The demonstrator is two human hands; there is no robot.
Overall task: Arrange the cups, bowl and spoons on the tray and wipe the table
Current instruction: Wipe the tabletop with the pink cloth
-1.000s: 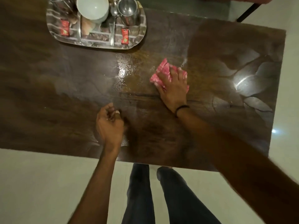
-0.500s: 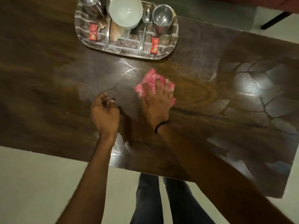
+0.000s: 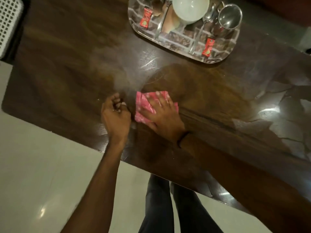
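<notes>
Head view: right hand [image 3: 162, 115] flat on pink cloth [image 3: 143, 105], left hand [image 3: 116, 116] loosely curled, empty.

Black wristband [image 3: 182, 139], dark trousers [image 3: 158, 207]

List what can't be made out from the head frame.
All in the head view:
- Far side of the tray and bowl: cut off by the top edge, so anything standing there is unseen.
- Left hand: its curled fingers hide whether it holds anything.
- Cloth: largely covered by the right hand pressing on it.
- Red sachets: print too small and blurred to read.
- White perforated object: cut off by the left edge.
</notes>
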